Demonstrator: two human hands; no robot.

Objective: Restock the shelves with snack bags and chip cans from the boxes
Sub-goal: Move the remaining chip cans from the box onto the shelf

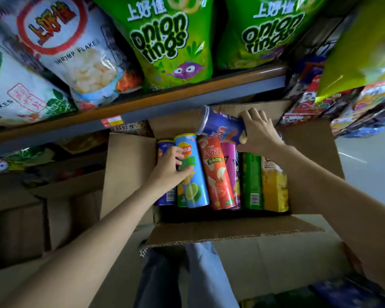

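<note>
Below, an open cardboard box (129,174) is seen with its near flap (231,230) folded toward the viewer. Inside it, chip cans are laid side by side: a light-blue can (193,181), an orange-red can (218,174), a green can (252,181) and a yellow carton (273,185). The light-blue can is gripped by the left hand (171,167), whose fingers are curled over its upper part. Farther in, a dark-blue can (220,125) is held tilted above the row by the right hand (258,132), clasped round its lower end. Beyond, a shelf edge (187,101) is topped by onion ring bags (169,41).
</note>
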